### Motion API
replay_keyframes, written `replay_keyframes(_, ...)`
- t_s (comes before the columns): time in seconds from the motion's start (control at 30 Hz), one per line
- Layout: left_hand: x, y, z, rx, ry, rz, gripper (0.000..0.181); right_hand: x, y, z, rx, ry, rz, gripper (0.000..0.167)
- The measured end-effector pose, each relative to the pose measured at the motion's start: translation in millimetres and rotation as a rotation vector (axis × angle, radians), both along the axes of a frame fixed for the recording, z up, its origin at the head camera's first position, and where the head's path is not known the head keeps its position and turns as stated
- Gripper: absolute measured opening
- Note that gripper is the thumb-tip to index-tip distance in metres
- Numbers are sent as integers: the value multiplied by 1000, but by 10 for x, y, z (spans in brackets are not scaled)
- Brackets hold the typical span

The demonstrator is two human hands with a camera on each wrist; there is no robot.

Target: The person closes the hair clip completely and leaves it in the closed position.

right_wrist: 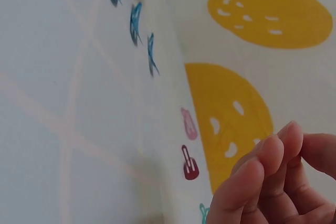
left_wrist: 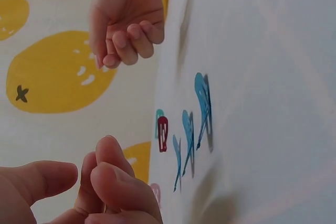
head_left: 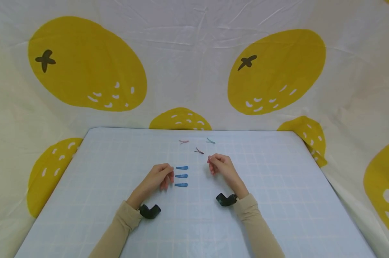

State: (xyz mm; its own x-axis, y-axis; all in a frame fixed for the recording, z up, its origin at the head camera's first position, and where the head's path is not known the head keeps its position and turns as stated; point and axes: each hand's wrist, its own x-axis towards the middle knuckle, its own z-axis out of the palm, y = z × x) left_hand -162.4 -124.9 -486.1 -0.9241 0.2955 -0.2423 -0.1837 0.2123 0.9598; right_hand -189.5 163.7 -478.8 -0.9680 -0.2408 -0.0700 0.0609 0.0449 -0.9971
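Observation:
Three blue snap hair clips (head_left: 181, 176) lie one below another in a column on the table. Just left of that column hovers my left hand (head_left: 159, 176), its fingers loosely bent and nothing between thumb and fingertips. Farther back is a dark red hair clip (head_left: 199, 151), spread in a V shape. Close to its right, my right hand (head_left: 222, 167) hangs above the table, fingers loosely curled and holding nothing visible. A pink hair clip (head_left: 183, 142) and a green hair clip (head_left: 210, 141) lie behind the red one, both also spread.
A pale checked cloth covers the table (head_left: 297, 200). Behind and beside it hangs a white curtain (head_left: 188, 71) printed with big yellow fruit. Each wrist wears a black camera mount (head_left: 150, 211) near the sleeve cuff.

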Motion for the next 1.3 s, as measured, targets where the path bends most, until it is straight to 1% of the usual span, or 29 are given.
replay_keyframes(0.2,-170,61,76,-43,25,6,30,-87,30,60,-5,-3,-57,45)
replay_keyframes(0.3,-249,108,124,-64,36,-11,30,-137,33,81,-8,-13,-77,46)
replay_keyframes(0.4,-334,151,176,-65,47,-32,31,-189,32,95,-6,-19,-94,45)
replay_keyframes(0.53,-476,224,229,-83,59,-53,31,-265,23,101,-14,-21,-108,45)
replay_keyframes(0.7,-665,348,280,-129,49,-81,34,-359,-9,104,-39,-10,-117,45)
replay_keyframes(0.8,-770,422,288,-147,55,-89,35,-414,-39,110,-59,-5,-129,45)
replay_keyframes(0.87,-840,468,280,-152,62,-83,34,-447,-56,112,-68,-7,-142,42)
replay_keyframes(1.03,-990,570,260,-191,94,-47,25,-524,-93,92,-27,-6,-181,36)
replay_keyframes(1.13,-1053,632,252,-265,143,-32,18,-564,-104,64,19,9,-207,30)
replay_keyframes(1.3,-1114,714,213,-397,225,-52,22,-638,-128,-41,116,26,-254,19)
